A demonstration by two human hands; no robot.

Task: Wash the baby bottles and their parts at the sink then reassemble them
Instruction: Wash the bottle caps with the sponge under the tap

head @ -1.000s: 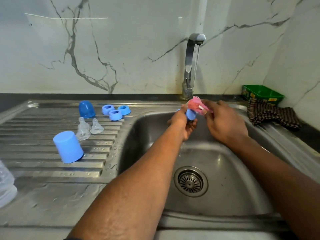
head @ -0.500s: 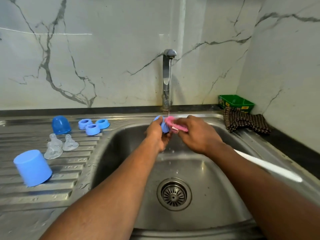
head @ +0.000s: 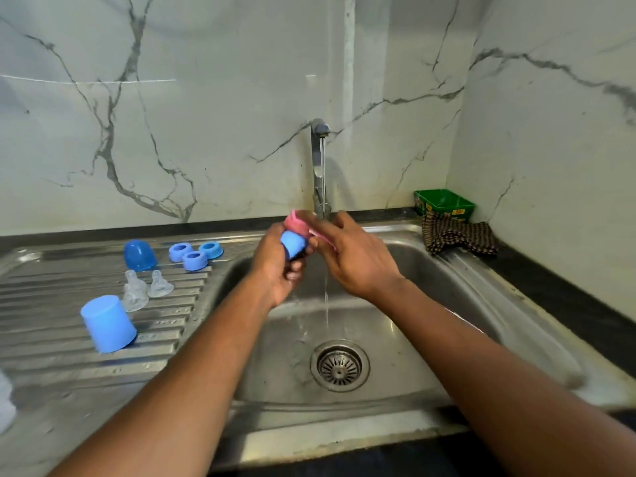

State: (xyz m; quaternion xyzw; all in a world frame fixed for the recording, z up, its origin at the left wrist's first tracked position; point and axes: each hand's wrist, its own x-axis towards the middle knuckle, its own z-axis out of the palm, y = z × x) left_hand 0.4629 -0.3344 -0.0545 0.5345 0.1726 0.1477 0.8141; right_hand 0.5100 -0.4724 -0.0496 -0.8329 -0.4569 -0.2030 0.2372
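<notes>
Over the sink basin (head: 430, 304), my left hand (head: 277, 266) grips a small blue bottle cap (head: 292, 245). My right hand (head: 347, 258) holds a pink scrubber (head: 298, 223) against the cap's top, just beside the thin stream of water from the tap (head: 319, 166). On the ribbed drainboard (head: 51, 352) at the left lie a light blue cap (head: 107, 323) upside down, a darker blue dome cap (head: 139, 254), three blue collar rings (head: 194, 254) and three clear teats (head: 146, 289).
A green tub (head: 444, 203) and a brown checked cloth (head: 459, 234) sit at the back right corner. The drain strainer (head: 339, 365) is in the basin floor. Part of a clear bottle (head: 5, 404) shows at the left edge. Marble walls close in behind and to the right.
The view has shifted and the tap water now runs. Both hands stay together at the tap; the pink scrubber has moved from the cap's right side onto its top.
</notes>
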